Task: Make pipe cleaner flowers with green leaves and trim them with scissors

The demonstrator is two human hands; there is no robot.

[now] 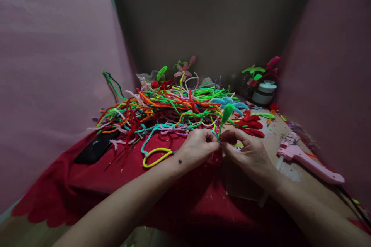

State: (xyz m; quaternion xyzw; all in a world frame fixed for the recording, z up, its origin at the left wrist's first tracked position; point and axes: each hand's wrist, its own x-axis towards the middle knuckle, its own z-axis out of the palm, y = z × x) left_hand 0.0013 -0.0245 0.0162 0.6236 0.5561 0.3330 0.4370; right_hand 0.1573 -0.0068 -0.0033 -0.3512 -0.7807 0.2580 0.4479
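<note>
Both hands meet above the red cloth, near the middle of the view. My left hand [199, 144] pinches the lower stem of a green pipe-cleaner piece [227, 112], which stands upright with a rounded bud-like top. From the other side, the fingertips of my right hand [246, 150] close on the same stem, right beside the left fingertips. The stem's lowest end is hidden by the fingers. Yellow-handled scissors [158, 157] lie left of my left hand, their blades mostly hidden.
A large heap of coloured pipe cleaners [174, 104] spreads behind the hands. A black phone [95, 148] lies left, a pink glue gun [310, 160] right. Red petals [251, 124], a blue flower [228, 103] and a lidded jar [264, 92] stand or lie at back right.
</note>
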